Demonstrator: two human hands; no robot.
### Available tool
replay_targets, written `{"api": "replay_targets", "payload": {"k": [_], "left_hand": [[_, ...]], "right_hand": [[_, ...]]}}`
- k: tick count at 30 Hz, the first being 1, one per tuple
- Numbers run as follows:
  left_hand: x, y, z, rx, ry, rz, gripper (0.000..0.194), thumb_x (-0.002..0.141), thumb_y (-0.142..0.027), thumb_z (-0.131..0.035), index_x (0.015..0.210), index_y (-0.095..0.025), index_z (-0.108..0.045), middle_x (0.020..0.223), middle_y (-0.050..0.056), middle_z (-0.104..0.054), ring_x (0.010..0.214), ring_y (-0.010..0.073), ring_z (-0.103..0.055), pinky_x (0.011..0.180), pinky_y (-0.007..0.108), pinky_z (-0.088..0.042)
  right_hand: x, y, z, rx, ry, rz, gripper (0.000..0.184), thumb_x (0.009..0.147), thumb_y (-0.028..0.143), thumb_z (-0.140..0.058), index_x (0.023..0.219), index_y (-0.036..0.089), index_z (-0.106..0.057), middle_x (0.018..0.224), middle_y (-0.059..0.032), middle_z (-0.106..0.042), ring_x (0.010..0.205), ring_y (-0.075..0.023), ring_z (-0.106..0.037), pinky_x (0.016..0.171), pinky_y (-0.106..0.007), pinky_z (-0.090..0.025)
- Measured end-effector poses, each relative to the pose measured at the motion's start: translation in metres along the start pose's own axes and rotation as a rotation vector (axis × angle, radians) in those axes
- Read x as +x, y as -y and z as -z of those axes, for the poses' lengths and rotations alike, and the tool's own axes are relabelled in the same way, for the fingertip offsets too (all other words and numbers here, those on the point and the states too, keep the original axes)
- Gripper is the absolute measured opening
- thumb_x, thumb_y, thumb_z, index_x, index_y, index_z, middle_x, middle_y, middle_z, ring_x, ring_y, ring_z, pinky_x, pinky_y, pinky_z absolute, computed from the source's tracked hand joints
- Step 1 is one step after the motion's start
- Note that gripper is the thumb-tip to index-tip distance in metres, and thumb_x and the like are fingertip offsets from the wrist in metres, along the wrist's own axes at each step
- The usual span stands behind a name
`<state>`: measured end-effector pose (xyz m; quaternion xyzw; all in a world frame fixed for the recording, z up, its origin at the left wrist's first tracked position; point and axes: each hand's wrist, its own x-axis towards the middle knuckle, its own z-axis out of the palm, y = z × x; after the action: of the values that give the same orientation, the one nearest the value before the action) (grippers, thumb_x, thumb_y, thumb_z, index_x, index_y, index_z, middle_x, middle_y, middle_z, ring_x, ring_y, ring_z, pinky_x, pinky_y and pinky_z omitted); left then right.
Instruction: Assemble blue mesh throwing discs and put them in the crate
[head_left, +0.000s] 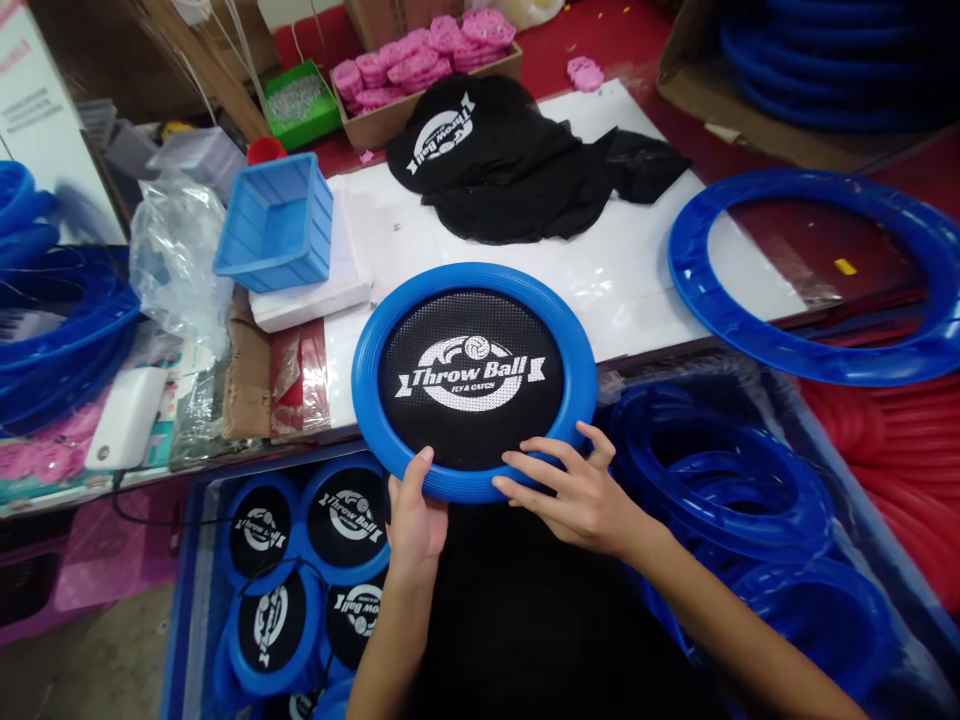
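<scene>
White worktop [637,290], "Throw Ball" disc [474,380]

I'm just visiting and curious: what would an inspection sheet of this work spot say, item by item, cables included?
Surface: white sheet over part of a red tabletop.
Job's things: blue-rimmed disc printed "Throw Ball"; black fabric behind it; blue ring to the right.
Clutter: crumpled clear plastic beside a light-blue bin.
Hands: left hand grips the disc's near rim; right hand rests spread fingers on it.
Cables: dark cable runs from a white device toward the crate.
Surroundings: similar discs in the crate; pink pieces in a cardboard box.
</scene>
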<state>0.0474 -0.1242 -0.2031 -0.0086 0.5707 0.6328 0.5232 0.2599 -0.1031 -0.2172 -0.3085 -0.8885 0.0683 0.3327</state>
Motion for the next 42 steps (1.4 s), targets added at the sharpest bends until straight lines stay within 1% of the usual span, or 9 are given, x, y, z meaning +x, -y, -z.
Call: {"api": "replay_targets", "payload": {"k": [4, 7, 9, 12, 16, 22, 32, 37, 42], "left_hand": [[0.003, 0.002, 0.002, 0.016, 0.031, -0.03, 0.038, 0.069, -0.033, -0.094, 0.099, -0.018, -0.075, 0.1, 0.003, -0.078, 0.101, 0.0208, -0.073, 0.1, 0.036, -0.055], [0.006, 0.007, 0.008, 0.035, 0.049, -0.053, 0.041, 0.072, -0.036, -0.093, 0.106, -0.019, -0.076, 0.103, 0.003, -0.078, 0.103, 0.0214, -0.074, 0.101, 0.036, -0.056], [0.008, 0.013, 0.014, 0.046, 0.049, -0.067, 0.045, 0.073, -0.037, -0.093, 0.111, -0.021, -0.076, 0.105, 0.003, -0.079, 0.102, 0.0211, -0.074, 0.1, 0.036, -0.056], [0.012, 0.021, 0.022, 0.054, 0.055, -0.079, 0.051, 0.073, -0.038, -0.094, 0.118, -0.023, -0.075, 0.111, 0.003, -0.079, 0.106, 0.0218, -0.074, 0.102, 0.036, -0.056], [0.015, 0.026, 0.024, 0.038, 0.08, -0.098, 0.051, 0.073, -0.034, -0.094, 0.12, -0.024, -0.074, 0.115, 0.004, -0.079, 0.116, 0.0237, -0.073, 0.11, 0.04, -0.054], [0.022, 0.027, 0.014, 0.006, -0.05, -0.11, 0.043, 0.075, -0.027, -0.089, 0.114, -0.023, -0.073, 0.117, 0.005, -0.079, 0.119, 0.0255, -0.072, 0.113, 0.045, -0.054], [0.025, 0.034, -0.008, -0.045, -0.203, -0.34, 0.046, 0.085, -0.043, -0.085, 0.124, -0.022, -0.073, 0.117, 0.005, -0.08, 0.122, 0.0238, -0.072, 0.109, 0.038, -0.058], [0.035, 0.027, 0.003, -0.03, -0.243, -0.36, 0.05, 0.075, -0.041, -0.092, 0.117, -0.021, -0.073, 0.105, 0.004, -0.079, 0.105, 0.0216, -0.076, 0.099, 0.036, -0.061], [0.047, 0.002, 0.04, 0.163, -0.249, -0.428, 0.053, 0.051, -0.037, -0.101, 0.092, -0.019, -0.071, 0.082, 0.001, -0.075, 0.077, 0.0187, -0.072, 0.08, 0.034, -0.062]], "right_hand": [[-0.005, -0.002, 0.0, -0.009, -0.01, -0.032, 0.03, 0.098, 0.025, -0.075, 0.126, 0.035, -0.075, 0.137, 0.0017, -0.075, 0.132, -0.0256, -0.06, 0.13, -0.056, -0.006], [-0.015, -0.011, -0.004, 0.01, -0.104, -0.189, 0.04, 0.098, 0.034, -0.074, 0.138, 0.039, -0.069, 0.173, -0.0013, -0.038, 0.154, -0.0346, -0.039, 0.129, -0.061, -0.013], [-0.019, -0.017, -0.009, 0.088, -0.234, -0.413, 0.052, 0.101, 0.036, -0.068, 0.152, 0.039, -0.058, 0.18, -0.0021, -0.017, 0.161, -0.0384, -0.027, 0.128, -0.063, -0.022], [-0.017, -0.022, -0.018, 0.449, -0.437, -0.869, 0.069, 0.101, 0.043, -0.066, 0.164, 0.036, -0.039, 0.17, -0.0084, -0.039, 0.153, -0.0347, -0.044, 0.121, -0.058, -0.042], [-0.005, -0.021, -0.025, 1.108, -0.47, -1.257, 0.063, 0.091, 0.06, -0.075, 0.143, 0.027, -0.06, 0.125, -0.0089, -0.074, 0.111, -0.0288, -0.071, 0.093, -0.043, -0.061], [0.002, -0.02, -0.027, 1.208, -0.511, -1.223, 0.049, 0.08, 0.058, -0.085, 0.111, 0.023, -0.071, 0.082, -0.0002, -0.07, 0.068, -0.0154, -0.059, 0.061, -0.028, -0.052], [-0.018, -0.008, -0.059, 1.047, -0.558, -1.17, 0.042, 0.092, 0.056, -0.071, 0.117, 0.023, -0.064, 0.079, 0.0003, -0.065, 0.061, -0.0151, -0.056, 0.055, -0.028, -0.049], [-0.033, -0.01, -0.066, 1.123, -0.449, -1.093, 0.044, 0.092, 0.053, -0.074, 0.124, 0.025, -0.063, 0.094, -0.0039, -0.075, 0.077, -0.0203, -0.071, 0.071, -0.033, -0.06], [-0.048, -0.051, -0.039, 1.115, -0.348, -0.885, 0.051, 0.096, 0.06, -0.067, 0.134, 0.027, -0.061, 0.108, -0.0094, -0.079, 0.088, -0.0247, -0.078, 0.079, -0.038, -0.064]]}}
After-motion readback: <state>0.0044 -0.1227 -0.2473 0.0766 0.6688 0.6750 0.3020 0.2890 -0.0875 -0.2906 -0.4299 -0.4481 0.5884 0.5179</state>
